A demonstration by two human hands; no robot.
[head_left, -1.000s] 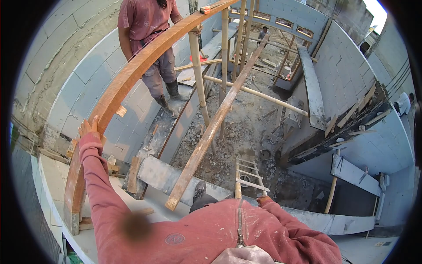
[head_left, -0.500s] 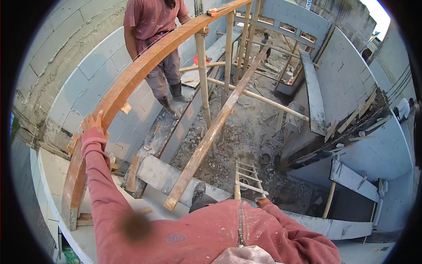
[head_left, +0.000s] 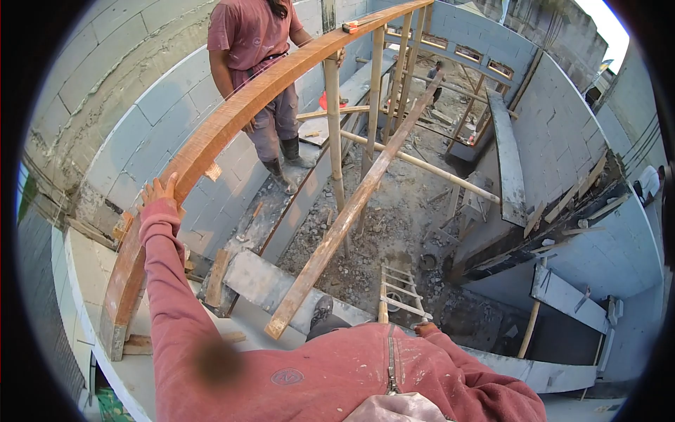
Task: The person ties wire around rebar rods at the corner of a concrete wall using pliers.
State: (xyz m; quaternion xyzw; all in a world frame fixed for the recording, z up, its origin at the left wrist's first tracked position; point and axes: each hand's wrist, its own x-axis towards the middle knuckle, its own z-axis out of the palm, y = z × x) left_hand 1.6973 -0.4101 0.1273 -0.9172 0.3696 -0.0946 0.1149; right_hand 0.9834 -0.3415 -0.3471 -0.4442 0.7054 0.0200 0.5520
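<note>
- The wearer's dusty red sweatshirt (head_left: 330, 359) spreads across the bottom of the frame, with a boot (head_left: 322, 309) just above it near lower centre.
- The right hand (head_left: 426, 328), right of lower centre, is just beside the top of a pale ladder (head_left: 406, 307); it shows too small to tell how far its fingers are closed or whether it has hold of anything.
- The left hand (head_left: 160, 193), at the left of the frame, lies on a reddish-brown wooden beam (head_left: 228, 119), fingers spread and open, not visibly wrapped around it.
- That beam appears curved, sweeping from lower left up to top centre.
- A rough plank (head_left: 357, 202) slants from lower centre toward the upper right, above the rubble-strewn ground (head_left: 302, 246).
- At upper left of centre, a co-worker (head_left: 249, 35) in a pink-red shirt and dark boots stands behind the beam.
- An orange-red tool (head_left: 350, 27) rests on the beam at top centre, near an upright bamboo pole (head_left: 334, 126).
- Another person (head_left: 434, 88) stands far off, at upper right of centre.
</note>
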